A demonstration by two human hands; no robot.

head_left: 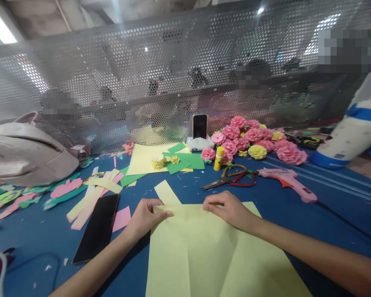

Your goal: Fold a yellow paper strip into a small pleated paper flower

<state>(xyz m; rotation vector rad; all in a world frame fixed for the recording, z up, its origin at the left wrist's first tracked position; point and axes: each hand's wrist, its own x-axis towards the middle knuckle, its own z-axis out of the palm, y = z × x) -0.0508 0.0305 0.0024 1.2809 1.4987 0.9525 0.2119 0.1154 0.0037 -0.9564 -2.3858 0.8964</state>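
Observation:
A large sheet of pale yellow paper [210, 247] with creases lies in front of me on the blue table. My left hand [148, 216] pinches its far left edge, thumb on top. At the far edge, right of the middle, my right hand [227, 208] grips the paper with its fingers curled. A narrow yellow strip [167, 192] sticks out beyond the sheet, between my hands. Just past my right hand lie scissors [235, 178] with red and yellow handles, blades apart. A yellow glue stick [219, 159] stands upright behind them.
Pink and yellow paper flowers [250, 138] are heaped at the back right, near a pink glue gun [292, 181] with a cord. A dark phone [97, 229], paper strips [91, 198] and a bag [34, 152] are on the left. A perforated metal screen [173, 99] closes the back.

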